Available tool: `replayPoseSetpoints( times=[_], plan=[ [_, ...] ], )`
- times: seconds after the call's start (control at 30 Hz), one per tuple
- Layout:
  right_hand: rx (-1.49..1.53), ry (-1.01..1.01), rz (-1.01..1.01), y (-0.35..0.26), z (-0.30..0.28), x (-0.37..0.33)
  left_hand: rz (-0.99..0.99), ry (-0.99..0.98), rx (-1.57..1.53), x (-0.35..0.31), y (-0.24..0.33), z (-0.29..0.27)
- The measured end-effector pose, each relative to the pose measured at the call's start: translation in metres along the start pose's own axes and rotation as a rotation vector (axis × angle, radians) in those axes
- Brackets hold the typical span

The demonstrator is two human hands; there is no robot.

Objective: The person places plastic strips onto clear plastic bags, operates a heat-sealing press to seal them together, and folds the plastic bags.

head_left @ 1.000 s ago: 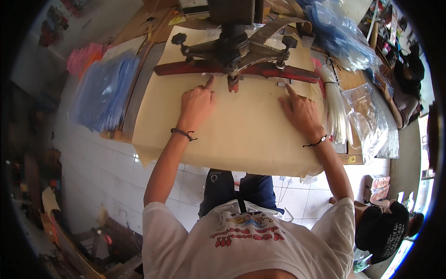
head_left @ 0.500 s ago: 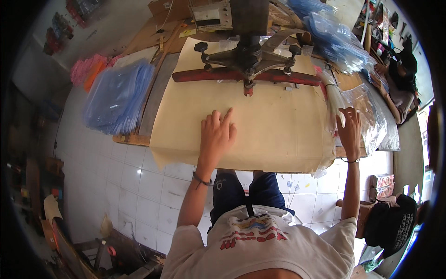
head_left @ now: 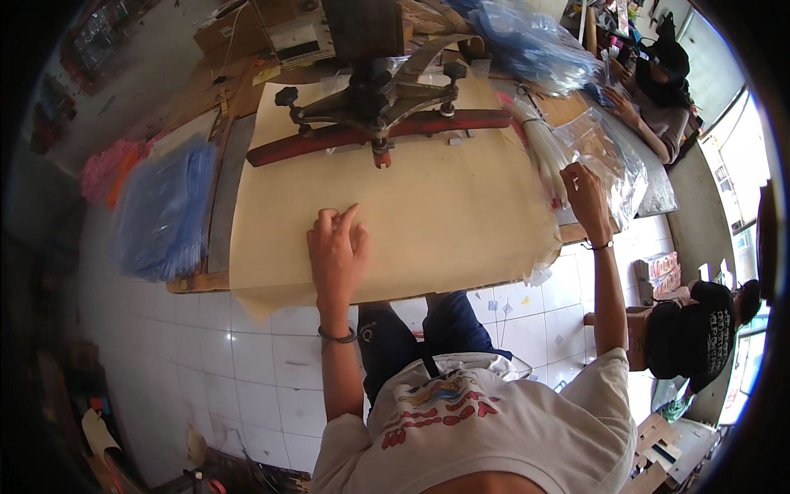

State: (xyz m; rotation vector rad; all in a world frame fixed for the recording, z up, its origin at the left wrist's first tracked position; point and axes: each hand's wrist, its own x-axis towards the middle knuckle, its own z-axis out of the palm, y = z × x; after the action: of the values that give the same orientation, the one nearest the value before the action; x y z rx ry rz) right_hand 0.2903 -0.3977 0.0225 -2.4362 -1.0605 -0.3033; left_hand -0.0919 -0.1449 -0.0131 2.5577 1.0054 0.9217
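Note:
A sheet of tan paper (head_left: 444, 206) covers the worktable. At its far side stands a dark metal press (head_left: 374, 90) with a red bar (head_left: 428, 128) across the paper. My left hand (head_left: 336, 251) lies flat on the paper near the front edge, holding nothing. My right hand (head_left: 586, 198) reaches out to the table's right edge. Its fingers curl at a bundle of white strips (head_left: 545, 152) and a pile of clear plastic bags (head_left: 609, 148). The hand is blurred and its grip does not show.
A stack of blue plastic sheets (head_left: 160, 210) and a pink heap (head_left: 107, 165) lie left of the paper. More clear bags (head_left: 527, 41) are piled at the back right. One person (head_left: 658, 90) sits at the far right; another (head_left: 691, 329) crouches by my right side. White tiled floor (head_left: 247, 354) lies below.
Both hands have drawn back from the red bar. My left hand slid toward the front edge; my right hand swung out to the bags at the right edge.

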Motion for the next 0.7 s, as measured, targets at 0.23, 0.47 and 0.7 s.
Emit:
replayPoseSetpoints(
  times=[0.23, 0.47, 0.7],
  plan=[
    [-0.126, 0.087, -0.132, 0.01, -0.01, -0.011, 0.004, 0.017, -0.033, -0.001, -0.005, 0.004],
    [0.488, -0.281, -0.081, -0.074, -0.072, -0.047, 0.09, -0.261, -0.511, -0.005, 0.025, -0.018],
    [0.842, -0.791, -0.66, -0.151, -0.059, -0.05, 0.446, -0.44, -0.945, -0.019, 0.086, -0.016]
  ],
)
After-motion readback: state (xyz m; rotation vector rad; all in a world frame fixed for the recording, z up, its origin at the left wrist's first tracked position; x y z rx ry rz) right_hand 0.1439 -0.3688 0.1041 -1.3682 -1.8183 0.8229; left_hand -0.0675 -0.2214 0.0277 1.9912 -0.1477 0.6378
